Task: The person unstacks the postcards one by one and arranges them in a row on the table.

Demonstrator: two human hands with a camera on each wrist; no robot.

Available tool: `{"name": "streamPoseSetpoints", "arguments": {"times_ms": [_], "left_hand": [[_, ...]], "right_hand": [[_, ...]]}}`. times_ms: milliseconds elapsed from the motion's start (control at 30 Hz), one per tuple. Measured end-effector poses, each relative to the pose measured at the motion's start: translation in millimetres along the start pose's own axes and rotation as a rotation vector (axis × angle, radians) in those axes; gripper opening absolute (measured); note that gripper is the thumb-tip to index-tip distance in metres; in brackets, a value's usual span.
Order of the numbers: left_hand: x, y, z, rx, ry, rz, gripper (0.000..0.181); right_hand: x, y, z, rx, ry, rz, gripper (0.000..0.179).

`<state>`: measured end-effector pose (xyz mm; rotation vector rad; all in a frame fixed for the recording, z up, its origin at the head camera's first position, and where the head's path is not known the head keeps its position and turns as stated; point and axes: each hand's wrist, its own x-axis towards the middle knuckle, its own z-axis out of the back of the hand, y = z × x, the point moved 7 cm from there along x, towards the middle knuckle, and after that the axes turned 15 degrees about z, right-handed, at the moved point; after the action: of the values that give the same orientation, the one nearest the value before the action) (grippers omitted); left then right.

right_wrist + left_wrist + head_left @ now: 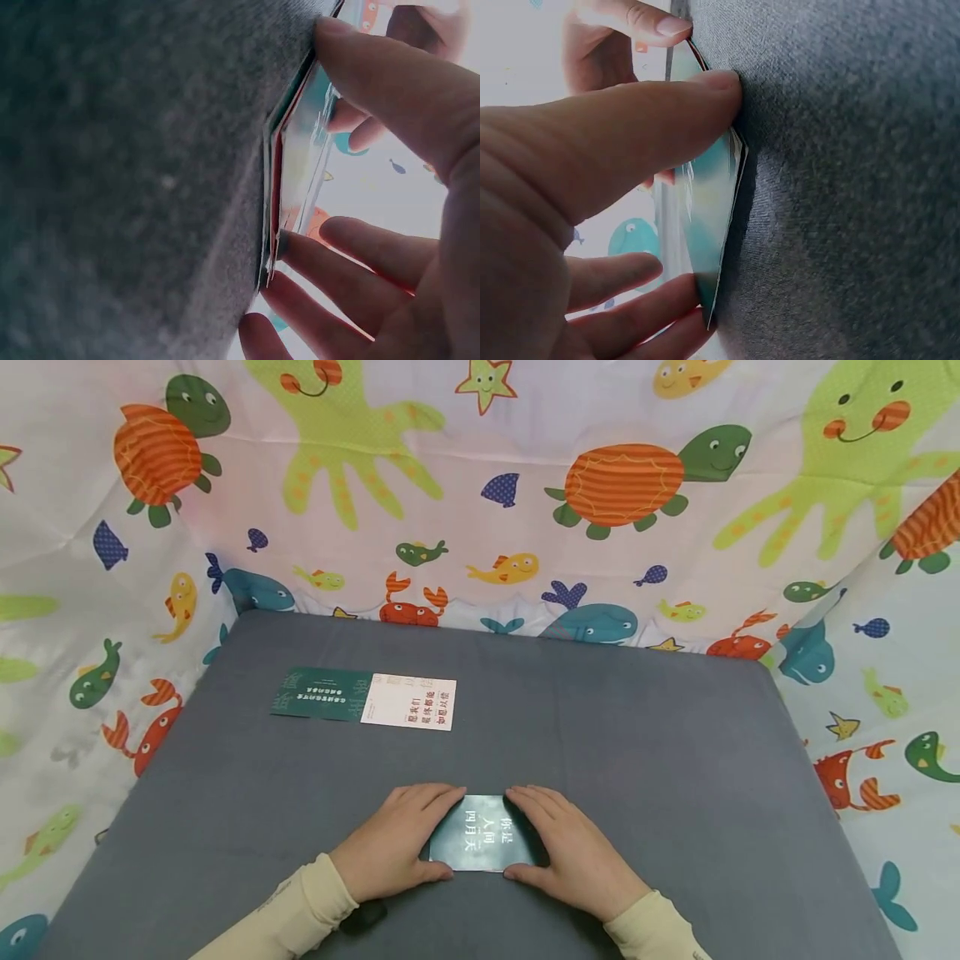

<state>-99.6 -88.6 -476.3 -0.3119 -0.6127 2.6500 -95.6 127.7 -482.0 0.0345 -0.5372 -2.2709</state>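
A small stack of postcards [483, 837] lies flat near the table's front, its glossy teal top card printed with white characters. The left hand [397, 843] holds its left end, thumb at the near edge and fingers at the far edge. At the other end, the right hand [573, 852] grips it in the same way. From the right wrist, several thin layers of the stack [300, 161] show at the near edge, slightly spread, one of them red. In the left wrist view the left thumb [667, 120] covers a corner of the stack.
Further back on the left, a dark green card [318, 695] and a white card with red characters [408, 702] lie side by side. A grey cloth covers the table [637, 760]. A curtain with sea animals [450, 535] hangs at the back and both sides.
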Motion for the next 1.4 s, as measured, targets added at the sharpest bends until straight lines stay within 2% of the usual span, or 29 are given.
{"name": "streamPoseSetpoints", "arguments": {"times_ms": [233, 400, 533, 700, 800, 967, 1167, 1400], "left_hand": [[8.7, -1.6, 6.0, -0.02, 0.01, -0.033, 0.095], [28.5, -2.7, 17.0, -0.022, 0.016, -0.05, 0.095], [57.3, 2.1, 26.1, -0.029, 0.027, -0.038, 0.095], [103.6, 17.5, 31.6, -0.032, 0.088, 0.027, 0.094], [130.1, 26.8, 37.0, -0.013, 0.103, 0.061, 0.096], [160.9, 34.1, 46.6, -0.003, 0.098, 0.094, 0.097], [174.6, 40.2, 48.3, -0.023, 0.118, 0.134, 0.098], [182.5, 52.7, 40.3, 0.004, 0.128, 0.152, 0.098]], "right_hand": [[6.9, 0, 8, -0.051, -0.014, 0.044, 0.094], [19.2, -11, 20, -0.054, -0.024, 0.041, 0.095], [35.3, -33, 30, -0.02, -0.033, 0.022, 0.093], [60.0, -70, 36, 0.032, -0.017, -0.039, 0.09], [76.2, -89, 39, 0.05, -0.007, -0.073, 0.087], [98.2, -114, 45, 0.062, 0.009, -0.117, 0.085], [112.2, -129, 43, 0.099, 0.032, -0.13, 0.084], [114.0, -139, 34, 0.108, 0.042, -0.147, 0.082]]}}
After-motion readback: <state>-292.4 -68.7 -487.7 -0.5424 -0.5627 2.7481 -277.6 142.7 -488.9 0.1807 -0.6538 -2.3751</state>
